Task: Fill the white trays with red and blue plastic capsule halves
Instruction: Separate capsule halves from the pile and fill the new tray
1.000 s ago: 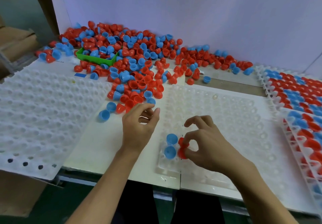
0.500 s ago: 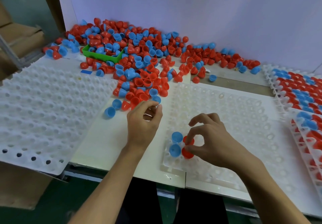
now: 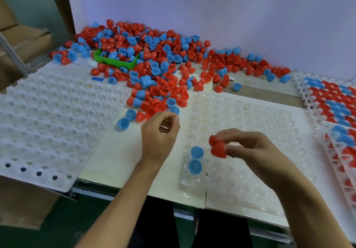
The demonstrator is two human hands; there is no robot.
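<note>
**Head view: two red halves held over the middle tray**

Far left lies a white tray [image 3: 48, 120] with bare pockets. Behind it a green bin [image 3: 115, 61] sits in the heap of red and blue halves [image 3: 154, 70]. The left hand [image 3: 159, 138] curls loosely near the heap's edge; whether it holds anything I cannot tell. Two blue halves [image 3: 195, 160] sit in the middle tray [image 3: 250, 132]. The right hand [image 3: 250, 151] pinches two red halves [image 3: 217, 146] above it. Filled trays [image 3: 335, 105] lie at right.

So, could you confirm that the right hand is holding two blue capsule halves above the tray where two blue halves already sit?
Not quite: the head view shows the right hand holding two red capsule halves, not blue, above the tray where two blue halves already sit.
</note>
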